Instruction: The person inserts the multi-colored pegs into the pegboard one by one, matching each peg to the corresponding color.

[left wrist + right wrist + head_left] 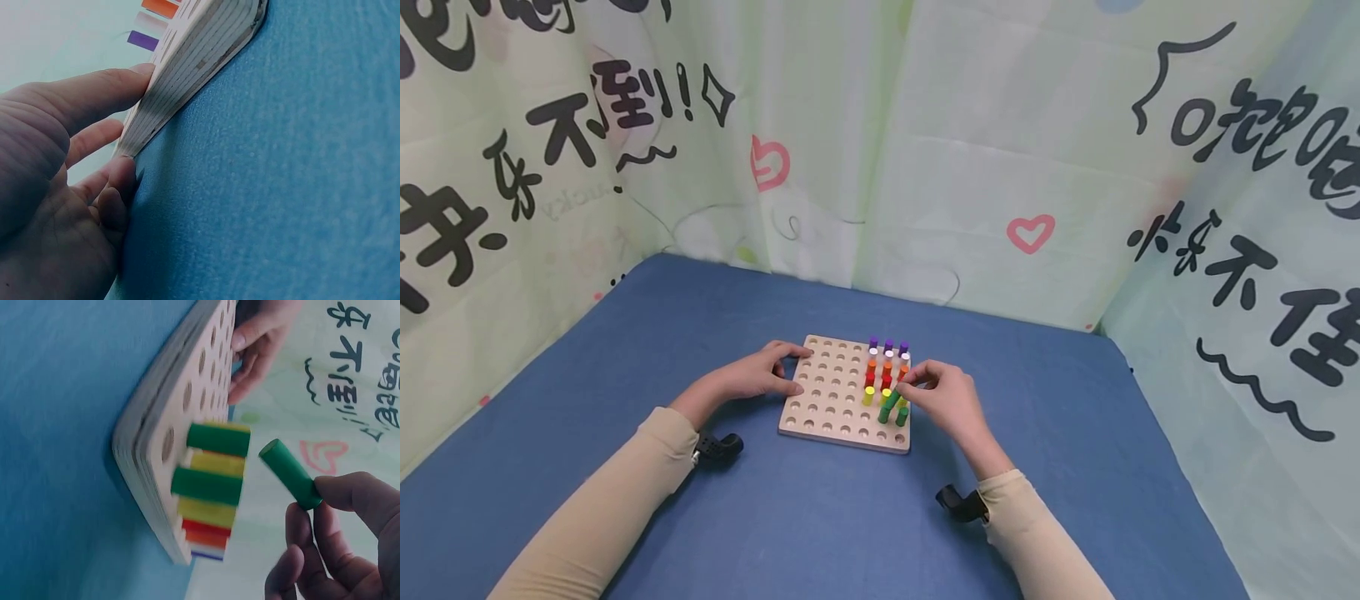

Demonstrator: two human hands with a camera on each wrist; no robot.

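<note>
A square wooden pegboard lies on the blue surface with rows of round holes. My left hand rests at its left edge, the thumb and fingers spread along it; in the left wrist view the thumb touches the upper rim. A green peg is pinched between the thumb and fingers of my right hand, tilted above the board's right side. Two more green pegs stand in holes below it. Behind them are rows of yellow, red, orange, white and purple pegs.
The blue tabletop surrounds the board. Pale curtains with dark lettering and pink hearts hang behind and on both sides. Black wrist devices sit at both beige sleeves.
</note>
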